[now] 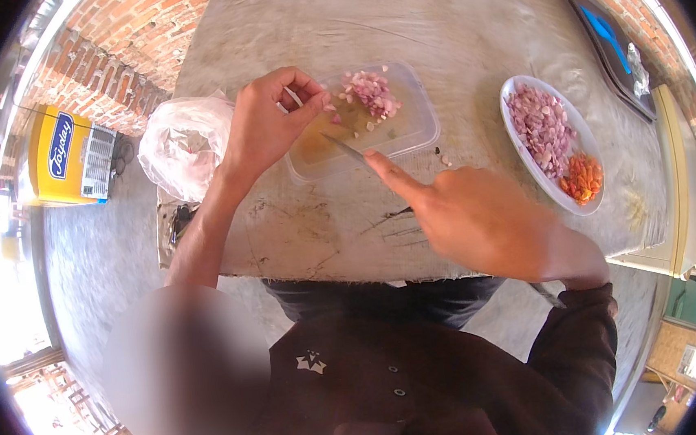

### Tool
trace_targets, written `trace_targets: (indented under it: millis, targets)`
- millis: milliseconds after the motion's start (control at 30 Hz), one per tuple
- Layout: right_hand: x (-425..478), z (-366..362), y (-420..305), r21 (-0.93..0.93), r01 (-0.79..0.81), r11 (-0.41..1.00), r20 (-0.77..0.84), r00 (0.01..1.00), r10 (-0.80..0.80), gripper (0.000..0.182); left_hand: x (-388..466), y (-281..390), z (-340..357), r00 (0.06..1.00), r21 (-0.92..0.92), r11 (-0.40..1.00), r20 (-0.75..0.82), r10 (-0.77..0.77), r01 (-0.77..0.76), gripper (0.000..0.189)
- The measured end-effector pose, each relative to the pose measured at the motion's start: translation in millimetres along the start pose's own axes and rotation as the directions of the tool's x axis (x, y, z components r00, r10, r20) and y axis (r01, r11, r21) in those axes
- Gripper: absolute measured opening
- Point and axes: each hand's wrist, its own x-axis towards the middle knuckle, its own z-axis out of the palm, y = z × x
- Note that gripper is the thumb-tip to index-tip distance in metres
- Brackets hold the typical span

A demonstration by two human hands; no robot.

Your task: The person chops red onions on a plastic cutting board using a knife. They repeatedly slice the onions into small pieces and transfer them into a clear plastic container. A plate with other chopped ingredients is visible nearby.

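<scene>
My right hand (477, 216) grips a knife (346, 150), its index finger laid along the top of the blade, whose tip is over a clear plastic lid (418, 132). Above the lid's left part is my left hand (275, 110), thumb and fingertips pinched on a small piece of shallot (330, 107). A heap of chopped shallots (373, 94) lies on the lid, with a few loose bits beside it. To the right, an oval white plate (516, 137) holds more chopped shallots (540, 122) and a small pile of cut orange-red chillies (582, 177).
A whitish plastic bag (186, 147) stands at the table's left edge. At the far right lies a dark tray (603, 68) with a blue utensil (606, 34) and a clear plastic wrapper (637, 69). A yellow carton (52, 158) is left of the table, near brick walls.
</scene>
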Motion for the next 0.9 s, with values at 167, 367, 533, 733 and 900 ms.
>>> trace_targets:
  millis: [167,367,533,733,900]
  targets:
    - [23.1,18.4,4.5,-0.073,-0.086,0.994,0.026,0.996,0.088,0.085,-0.4,0.1,-0.6,0.999,-0.031,0.999,0.016,-0.041,0.042,0.011]
    - [20.0,3.2,-0.1,-0.13,-0.183,0.975,-0.015,0.983,0.182,0.085,-0.5,-2.6,-3.7,0.999,-0.065,0.998,-0.053,0.011,-0.014,0.018]
    - [26.4,12.9,-4.9,-0.107,-0.125,0.986,0.071,0.989,0.133,0.081,3.8,-8.2,9.3,0.985,-0.182,0.977,-0.15,0.084,-0.111,0.018]
    - [31.3,16.2,9.8,-0.08,-0.152,0.985,-0.074,0.986,0.146,0.076,8.7,-14.6,15.5,0.962,-0.169,0.968,-0.235,0.142,-0.184,0.029]
    - [33.7,5.4,-7.8,-0.089,-0.209,0.974,0.047,0.976,0.214,0.073,7.3,-23.1,15.6,0.98,-0.145,0.981,-0.17,0.102,-0.127,0.043]
